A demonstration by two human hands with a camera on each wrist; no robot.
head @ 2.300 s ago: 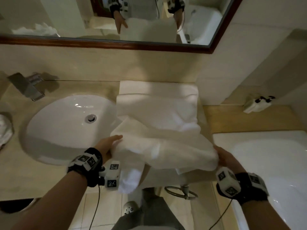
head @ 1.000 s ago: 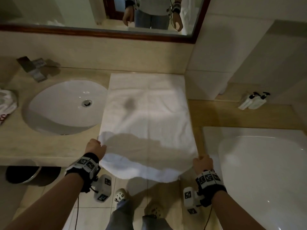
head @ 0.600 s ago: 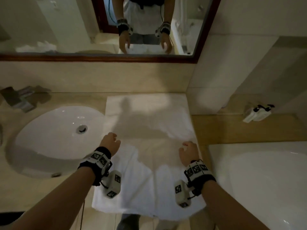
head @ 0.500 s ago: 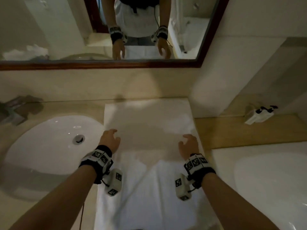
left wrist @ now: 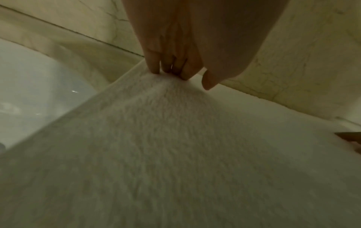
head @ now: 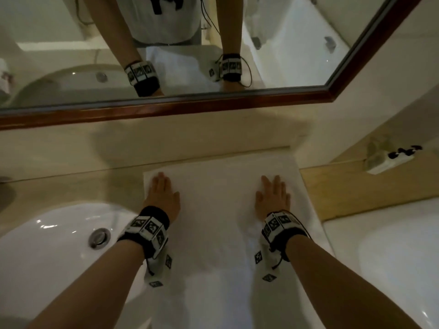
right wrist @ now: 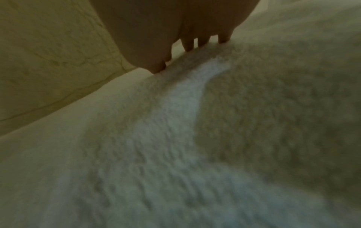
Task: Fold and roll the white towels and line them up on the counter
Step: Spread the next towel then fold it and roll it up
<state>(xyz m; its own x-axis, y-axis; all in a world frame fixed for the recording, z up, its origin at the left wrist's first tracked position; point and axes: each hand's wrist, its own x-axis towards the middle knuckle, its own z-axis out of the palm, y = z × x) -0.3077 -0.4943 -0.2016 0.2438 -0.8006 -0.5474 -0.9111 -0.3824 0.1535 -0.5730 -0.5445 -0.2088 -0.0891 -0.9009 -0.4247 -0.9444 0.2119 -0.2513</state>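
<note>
A white towel [head: 218, 224] lies spread flat on the beige counter [head: 71, 184], reaching from the back wall toward me. My left hand [head: 161, 193] presses flat on its far left corner, fingers straight. My right hand [head: 273, 195] presses flat near its far right side, fingers straight too. In the left wrist view the fingertips [left wrist: 154, 67] push into the towel [left wrist: 175, 154] close to its back edge. The right wrist view shows fingers [right wrist: 187, 44] resting on the pile of the towel [right wrist: 175, 138], with a soft ridge running back from them.
A white sink basin [head: 54, 245] sits left of the towel, its drain [head: 99, 236] near my left wrist. A bathtub [head: 392, 257] lies to the right behind a tan ledge [head: 356, 188] with small bottles [head: 389, 157]. A wood-framed mirror [head: 166, 108] hangs above.
Both hands let go of the towel's near edge and slid forward over it to the far end, now lying flat with straight fingers. The towel is spread smooth on the counter.
</note>
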